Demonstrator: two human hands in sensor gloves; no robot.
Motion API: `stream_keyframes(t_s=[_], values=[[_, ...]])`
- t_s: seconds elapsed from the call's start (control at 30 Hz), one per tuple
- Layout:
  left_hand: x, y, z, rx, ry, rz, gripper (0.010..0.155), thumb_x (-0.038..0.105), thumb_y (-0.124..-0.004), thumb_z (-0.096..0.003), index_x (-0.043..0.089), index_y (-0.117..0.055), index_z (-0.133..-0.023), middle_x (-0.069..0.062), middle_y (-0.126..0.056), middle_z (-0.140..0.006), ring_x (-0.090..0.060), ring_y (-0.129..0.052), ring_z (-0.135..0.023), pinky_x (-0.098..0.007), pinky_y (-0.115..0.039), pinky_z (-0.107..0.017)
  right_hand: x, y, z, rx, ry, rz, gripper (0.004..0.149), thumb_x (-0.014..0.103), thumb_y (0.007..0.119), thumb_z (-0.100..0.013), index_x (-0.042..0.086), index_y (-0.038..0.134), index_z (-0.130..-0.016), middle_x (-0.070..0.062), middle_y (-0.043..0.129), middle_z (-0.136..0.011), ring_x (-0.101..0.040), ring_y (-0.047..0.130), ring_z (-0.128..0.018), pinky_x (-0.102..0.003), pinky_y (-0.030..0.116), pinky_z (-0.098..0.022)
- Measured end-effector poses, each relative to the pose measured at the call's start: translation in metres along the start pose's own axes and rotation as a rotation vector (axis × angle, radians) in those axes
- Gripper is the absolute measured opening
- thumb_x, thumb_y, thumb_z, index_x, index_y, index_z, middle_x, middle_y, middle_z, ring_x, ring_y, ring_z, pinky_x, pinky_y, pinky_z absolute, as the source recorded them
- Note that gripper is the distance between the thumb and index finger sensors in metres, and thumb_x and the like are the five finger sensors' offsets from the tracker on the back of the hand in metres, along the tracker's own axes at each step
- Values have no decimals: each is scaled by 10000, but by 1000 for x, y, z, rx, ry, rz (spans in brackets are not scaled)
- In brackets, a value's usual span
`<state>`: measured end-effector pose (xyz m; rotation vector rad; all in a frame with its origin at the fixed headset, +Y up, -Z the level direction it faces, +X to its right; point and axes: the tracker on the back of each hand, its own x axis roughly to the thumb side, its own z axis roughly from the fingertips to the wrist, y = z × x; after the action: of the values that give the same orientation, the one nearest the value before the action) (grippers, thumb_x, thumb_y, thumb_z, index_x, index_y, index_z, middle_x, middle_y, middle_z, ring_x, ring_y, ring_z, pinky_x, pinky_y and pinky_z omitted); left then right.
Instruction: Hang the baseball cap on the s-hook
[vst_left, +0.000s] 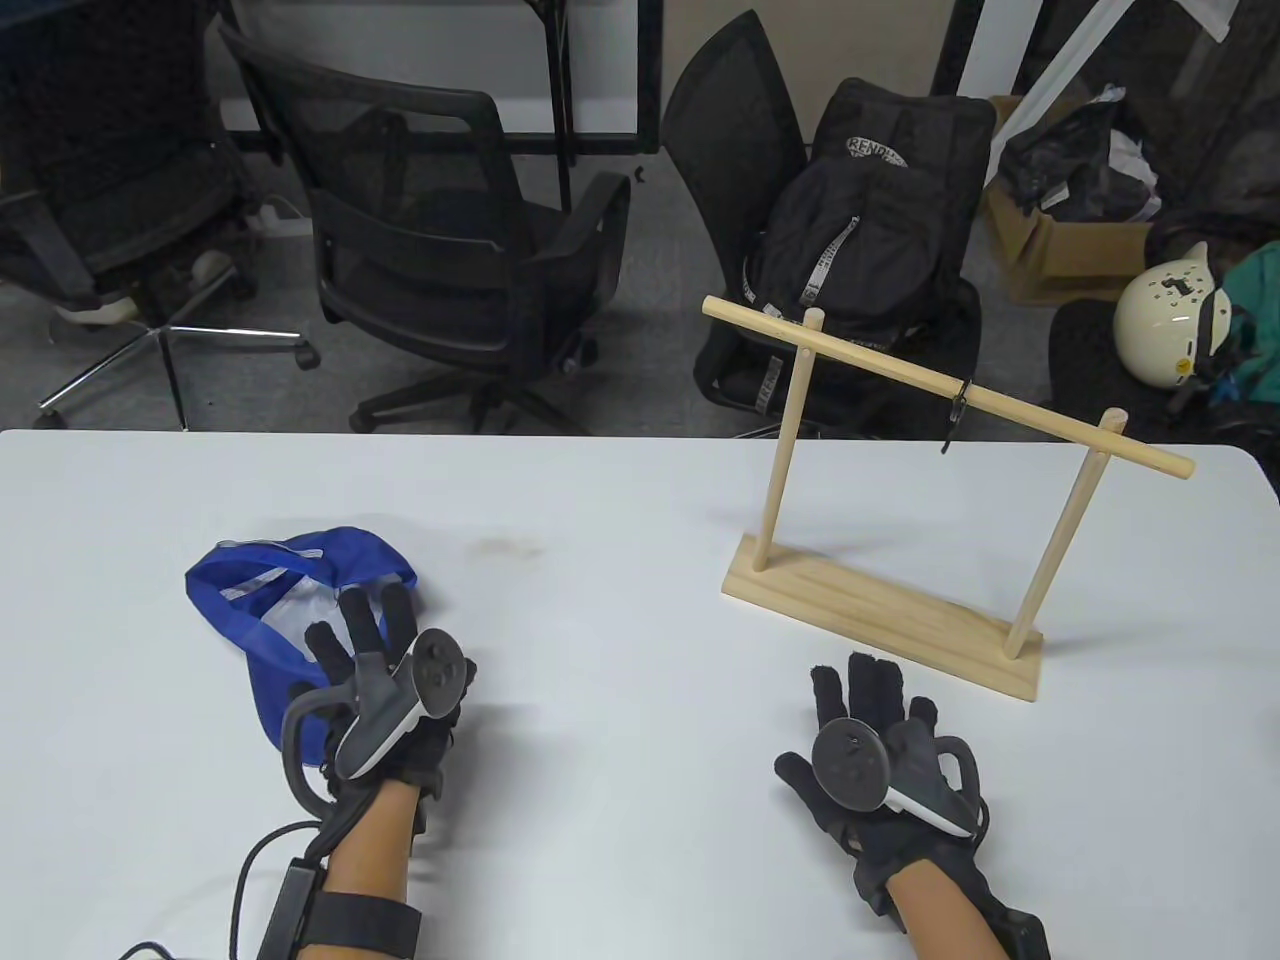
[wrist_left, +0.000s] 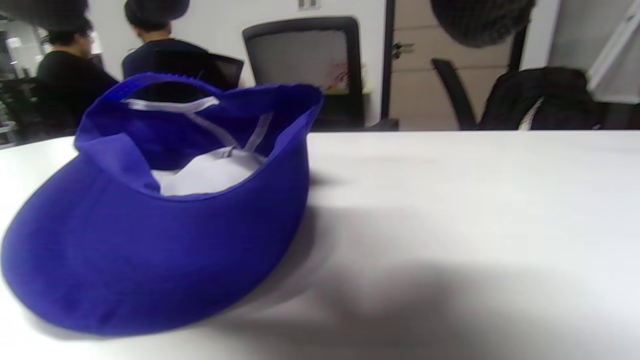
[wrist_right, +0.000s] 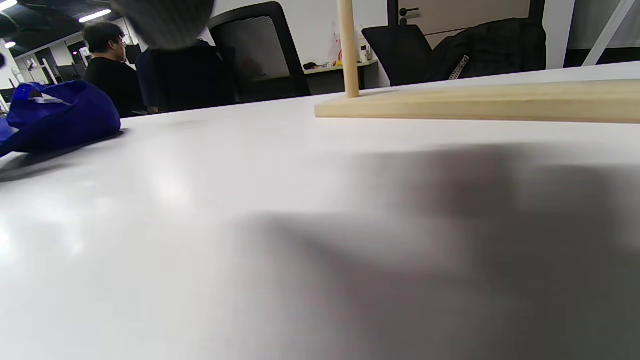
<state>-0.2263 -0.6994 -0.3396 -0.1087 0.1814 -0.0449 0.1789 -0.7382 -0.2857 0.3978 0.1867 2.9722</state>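
A blue baseball cap (vst_left: 270, 610) lies upside down on the left of the white table (vst_left: 620, 520), brim toward me; it fills the left of the left wrist view (wrist_left: 150, 235) and shows at the left edge of the right wrist view (wrist_right: 60, 117). My left hand (vst_left: 365, 640) is open, fingers spread over the cap's right side. A black s-hook (vst_left: 957, 412) hangs on the crossbar of a wooden rack (vst_left: 880, 610) at the right. My right hand (vst_left: 865, 700) is open and empty, flat above the table just in front of the rack's base (wrist_right: 475, 102).
Black office chairs (vst_left: 440, 240) stand beyond the table's far edge, one with a black backpack (vst_left: 870, 230). A white helmet (vst_left: 1165, 310) and a cardboard box (vst_left: 1060, 250) are at the far right. People sit in the background of the wrist views (wrist_left: 65, 75).
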Motion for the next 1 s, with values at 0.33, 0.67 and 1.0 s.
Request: stream_keyframes(t_s=[0.33,0.67,1.0], values=[[7,-29,-39,-162,161,-19,899,521,-640,-617,-15,-239,-1216,-393,-313,-1254,-754,-538,-1049,-864,-639,-567,1,5,-4,19,-7,-19,898,503,625,-553,-78,205,-1093,-463,113,-1048,-696,148,-962,-839,258,-563],[14,-51,-54,-251,208,-115,781,389,-667,-633,-56,-360,-1196,-371,-556,-1209,-650,-775,-992,-698,-838,-563,2,5,-3,12,-7,-20,895,497,629,-552,-84,212,-1090,-462,114,-1047,-697,150,-960,-835,260,-567],[11,-55,-60,-164,181,-225,640,263,-710,-643,-83,-528,-1150,-327,-782,-1093,-515,-983,-870,-482,-989,-475,2,6,2,5,6,-4,894,492,632,-551,-93,220,-1087,-464,118,-1045,-697,155,-958,-832,269,-569]])
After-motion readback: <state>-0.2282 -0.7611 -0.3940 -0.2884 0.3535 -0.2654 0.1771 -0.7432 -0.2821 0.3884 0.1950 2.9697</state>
